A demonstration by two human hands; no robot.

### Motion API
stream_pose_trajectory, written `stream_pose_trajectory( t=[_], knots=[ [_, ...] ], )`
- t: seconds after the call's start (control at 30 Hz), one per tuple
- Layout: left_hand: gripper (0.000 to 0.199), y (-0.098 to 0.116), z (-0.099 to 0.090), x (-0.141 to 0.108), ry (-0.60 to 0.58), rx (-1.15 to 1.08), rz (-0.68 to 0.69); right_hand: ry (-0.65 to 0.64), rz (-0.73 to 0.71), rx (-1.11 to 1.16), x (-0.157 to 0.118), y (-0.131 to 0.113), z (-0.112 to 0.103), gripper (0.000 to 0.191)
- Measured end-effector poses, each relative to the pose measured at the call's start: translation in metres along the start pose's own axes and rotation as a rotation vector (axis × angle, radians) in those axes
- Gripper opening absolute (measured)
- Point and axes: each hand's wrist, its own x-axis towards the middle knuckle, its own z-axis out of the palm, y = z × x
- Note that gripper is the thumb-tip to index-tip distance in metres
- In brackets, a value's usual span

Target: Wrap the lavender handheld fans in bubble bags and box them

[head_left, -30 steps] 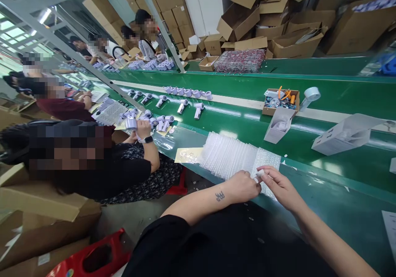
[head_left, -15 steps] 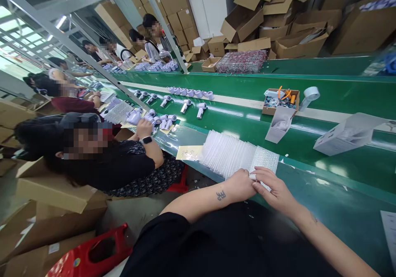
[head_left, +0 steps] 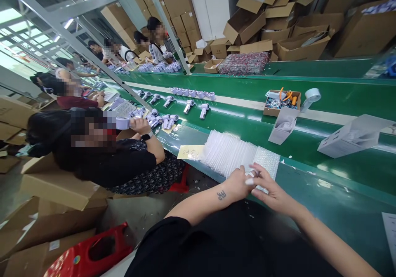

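- Scrap of white material, small, shows right where the two hands meet; I can't tell whether it is pinched or wrapped round a finger.
- The left hand is curled in, its fingertips too hidden for me to say what they grip.
- The right hand has its fingers bent and partly parted at the scrap; whether they hold it, I cannot tell.
- It looks like close fingertip work to me. Any move from this grip calls for a light touch, with the hands kept near each other.
- Just beyond the grip, a bubble-wrap sheet lies flat, and a row of overlapping clear bags spreads off to its left.
- Farther left of the grip, a yellow note lies beside those bags.
- Ahead and to the right of the grip stand two white boxes, with a carton of parts behind the nearer one.
- Well off to the left of the grip, a co-worker holds up a pale lilac thing.
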Motion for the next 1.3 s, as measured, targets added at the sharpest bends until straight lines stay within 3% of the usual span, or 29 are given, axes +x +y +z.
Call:
stream_pose_trajectory(
  t=[0.1,0.17,0.2,0.27,0.37,0.6,0.87,0.97,1.13,1.2,1.3],
  knots=[
    [0.03,0.0,-0.009,-0.005,0.169,0.124,-0.005,0.415,0.111,0.434,0.008,0.002,-0.01,0.033],
    [0.033,0.002,-0.016,-0.008,0.256,0.172,-0.025,0.584,0.241,0.659,0.012,0.004,-0.013,0.034],
    [0.036,0.002,-0.019,-0.009,0.282,0.18,-0.037,0.562,0.315,0.739,0.013,0.004,-0.013,0.035],
    [0.042,0.004,-0.023,-0.01,0.3,0.166,-0.06,0.388,0.419,0.876,0.013,0.001,-0.01,0.04],
    [0.046,0.007,-0.025,-0.01,0.283,0.13,-0.066,0.193,0.46,0.961,0.012,-0.008,-0.001,0.054],
    [0.048,0.012,-0.02,-0.012,0.261,0.121,-0.077,0.296,0.532,0.861,0.017,-0.021,0.013,0.076],
    [0.049,0.015,-0.016,-0.015,0.224,0.023,-0.092,0.24,0.566,0.857,0.013,-0.029,0.006,0.064],
    [0.051,0.011,-0.027,-0.02,0.222,-0.189,-0.137,0.186,0.586,0.973,0.009,-0.025,0.002,0.05],
    [0.087,0.002,-0.028,-0.023,0.232,-0.929,-0.204,0.189,0.64,1.065,0.02,0.003,0.016,0.046],
    [0.082,-0.004,-0.016,-0.027,0.317,-1.15,-0.271,0.229,0.695,1.044,0.027,0.012,0.026,0.046],
    [0.042,-0.024,0.009,-0.045,0.584,-1.22,-0.586,0.269,0.809,1.019,0.032,0.021,0.037,0.04]
  ],
)
